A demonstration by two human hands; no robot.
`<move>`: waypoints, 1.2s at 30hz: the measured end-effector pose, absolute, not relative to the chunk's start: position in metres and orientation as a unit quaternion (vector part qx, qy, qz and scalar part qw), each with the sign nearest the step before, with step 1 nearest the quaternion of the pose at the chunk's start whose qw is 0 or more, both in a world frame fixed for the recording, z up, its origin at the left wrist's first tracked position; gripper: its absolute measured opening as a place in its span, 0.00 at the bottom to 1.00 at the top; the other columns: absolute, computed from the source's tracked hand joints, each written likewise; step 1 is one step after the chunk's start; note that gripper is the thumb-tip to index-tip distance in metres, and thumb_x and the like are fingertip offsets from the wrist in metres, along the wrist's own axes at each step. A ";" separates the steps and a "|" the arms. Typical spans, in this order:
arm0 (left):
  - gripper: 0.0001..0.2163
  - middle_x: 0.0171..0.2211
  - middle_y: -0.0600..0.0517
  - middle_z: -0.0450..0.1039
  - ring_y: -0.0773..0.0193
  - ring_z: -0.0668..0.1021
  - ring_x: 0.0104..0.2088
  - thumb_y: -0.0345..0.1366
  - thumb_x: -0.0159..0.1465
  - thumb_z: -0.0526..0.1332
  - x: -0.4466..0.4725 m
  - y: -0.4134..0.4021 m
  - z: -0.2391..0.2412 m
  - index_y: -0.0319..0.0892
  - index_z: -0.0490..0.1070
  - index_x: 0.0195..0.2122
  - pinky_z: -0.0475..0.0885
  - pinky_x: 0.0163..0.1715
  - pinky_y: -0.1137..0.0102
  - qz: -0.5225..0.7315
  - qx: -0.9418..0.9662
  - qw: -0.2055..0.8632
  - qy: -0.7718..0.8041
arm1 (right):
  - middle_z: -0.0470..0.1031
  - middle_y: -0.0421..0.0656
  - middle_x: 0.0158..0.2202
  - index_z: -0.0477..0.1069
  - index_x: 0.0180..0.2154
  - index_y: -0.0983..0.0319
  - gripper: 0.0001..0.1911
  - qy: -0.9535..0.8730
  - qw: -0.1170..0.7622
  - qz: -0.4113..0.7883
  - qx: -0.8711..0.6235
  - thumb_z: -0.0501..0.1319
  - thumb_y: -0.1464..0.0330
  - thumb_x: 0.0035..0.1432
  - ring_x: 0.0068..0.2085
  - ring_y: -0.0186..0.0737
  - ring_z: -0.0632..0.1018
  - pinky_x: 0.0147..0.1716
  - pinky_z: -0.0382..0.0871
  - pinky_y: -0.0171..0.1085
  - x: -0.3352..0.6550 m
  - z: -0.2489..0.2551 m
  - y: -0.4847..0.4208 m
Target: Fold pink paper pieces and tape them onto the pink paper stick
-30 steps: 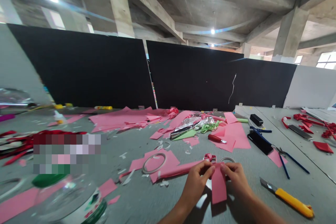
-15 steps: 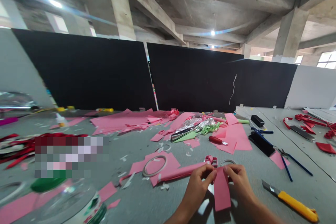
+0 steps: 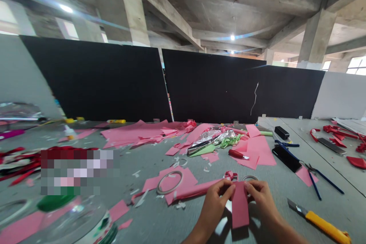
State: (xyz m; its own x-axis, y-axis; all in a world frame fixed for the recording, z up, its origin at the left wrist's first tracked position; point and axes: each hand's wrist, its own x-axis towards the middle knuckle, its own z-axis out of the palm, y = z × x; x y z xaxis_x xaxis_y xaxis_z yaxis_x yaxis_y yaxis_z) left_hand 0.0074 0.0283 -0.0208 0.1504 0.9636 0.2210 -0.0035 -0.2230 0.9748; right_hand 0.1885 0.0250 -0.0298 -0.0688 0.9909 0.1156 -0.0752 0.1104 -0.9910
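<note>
1. Pink paper strip (image 3: 240, 207) is right of centre in the lower frame, top edge up between the two hands, lower end pointing down the frame. Can't tell if that end touches the desk (image 3: 154, 221).
2. Biggest worry imo: it's thin and only gripped near the top corners, so an uneven tug could crease it, skew it or even tear it.
3. Also, that yellow utility knife (image 3: 321, 223) at lower right has its blade out, aimed roughly toward the right hand (image 3: 261, 198). A careless sideways sweep could mean a nick.
4. Left hand (image 3: 216, 202): thumb and forefinger pinched together on the strip's top left corner.
5. Right hand: pretty much the same pinch, top right corner.
6. Rolled pink paper (image 3: 197, 190) sits just left of the left hand. Can't tell if they touch, but a bump could squash it.
</note>
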 end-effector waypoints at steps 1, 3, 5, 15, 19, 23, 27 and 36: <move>0.16 0.28 0.50 0.75 0.59 0.74 0.30 0.49 0.63 0.68 0.007 0.029 -0.021 0.39 0.77 0.31 0.69 0.34 0.68 0.512 0.593 0.471 0.405 | 0.75 0.46 0.26 0.83 0.28 0.65 0.34 -0.534 0.523 0.502 -0.436 0.70 0.38 0.53 0.28 0.40 0.75 0.29 0.70 0.35 0.189 -0.031 0.025; 0.16 0.28 0.50 0.75 0.59 0.74 0.30 0.49 0.63 0.68 0.007 0.030 -0.022 0.40 0.77 0.30 0.69 0.34 0.68 0.515 0.594 0.467 0.404 | 0.75 0.46 0.25 0.82 0.27 0.65 0.33 -0.543 0.523 0.490 -0.438 0.70 0.39 0.54 0.28 0.40 0.75 0.29 0.69 0.35 0.189 -0.032 0.025; 0.16 0.27 0.50 0.75 0.59 0.74 0.30 0.50 0.63 0.68 0.007 0.030 -0.023 0.40 0.76 0.30 0.69 0.34 0.68 0.515 0.593 0.469 0.404 | 0.74 0.46 0.24 0.82 0.26 0.65 0.34 -0.545 0.525 0.484 -0.439 0.69 0.39 0.54 0.28 0.40 0.74 0.29 0.69 0.35 0.189 -0.033 0.025; 0.17 0.27 0.52 0.73 0.60 0.73 0.30 0.50 0.62 0.69 0.008 0.028 -0.018 0.40 0.75 0.29 0.69 0.34 0.69 0.505 0.590 0.484 0.403 | 0.75 0.45 0.26 0.82 0.28 0.65 0.32 -0.542 0.523 0.491 -0.438 0.68 0.40 0.56 0.29 0.39 0.73 0.29 0.68 0.35 0.185 -0.031 0.023; 0.16 0.26 0.52 0.72 0.60 0.73 0.30 0.49 0.62 0.69 0.008 0.025 -0.015 0.40 0.76 0.29 0.68 0.35 0.69 0.503 0.587 0.488 0.407 | 0.74 0.45 0.25 0.80 0.26 0.63 0.31 -0.534 0.523 0.497 -0.441 0.68 0.40 0.56 0.28 0.39 0.73 0.29 0.68 0.35 0.185 -0.031 0.023; 0.16 0.27 0.51 0.72 0.60 0.73 0.30 0.49 0.63 0.69 0.007 0.025 -0.013 0.40 0.76 0.29 0.68 0.35 0.69 0.501 0.592 0.487 0.403 | 0.73 0.45 0.24 0.80 0.25 0.63 0.32 -0.530 0.527 0.492 -0.446 0.68 0.39 0.54 0.28 0.40 0.73 0.28 0.66 0.35 0.185 -0.030 0.023; 0.16 0.26 0.52 0.71 0.60 0.73 0.30 0.49 0.63 0.68 0.008 0.026 -0.015 0.40 0.75 0.28 0.68 0.35 0.69 0.498 0.595 0.488 0.400 | 0.75 0.46 0.26 0.80 0.26 0.63 0.32 -0.523 0.523 0.499 -0.452 0.69 0.39 0.54 0.29 0.41 0.74 0.29 0.67 0.36 0.186 -0.030 0.024; 0.19 0.26 0.52 0.72 0.60 0.72 0.29 0.53 0.61 0.70 0.000 0.032 -0.011 0.40 0.78 0.30 0.69 0.33 0.68 0.555 0.560 0.433 0.437 | 0.68 0.42 0.22 0.79 0.24 0.65 0.35 -0.577 0.477 0.509 -0.424 0.69 0.37 0.55 0.25 0.37 0.69 0.27 0.62 0.36 0.184 -0.038 0.024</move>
State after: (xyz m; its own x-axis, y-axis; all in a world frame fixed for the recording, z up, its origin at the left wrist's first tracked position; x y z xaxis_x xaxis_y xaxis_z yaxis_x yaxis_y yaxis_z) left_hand 0.0000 0.0316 -0.0110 0.0019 0.9702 0.2423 0.0092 -0.2423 0.9702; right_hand 0.1836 0.0243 -0.0385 -0.1851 0.9754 0.1199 0.0037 0.1227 -0.9924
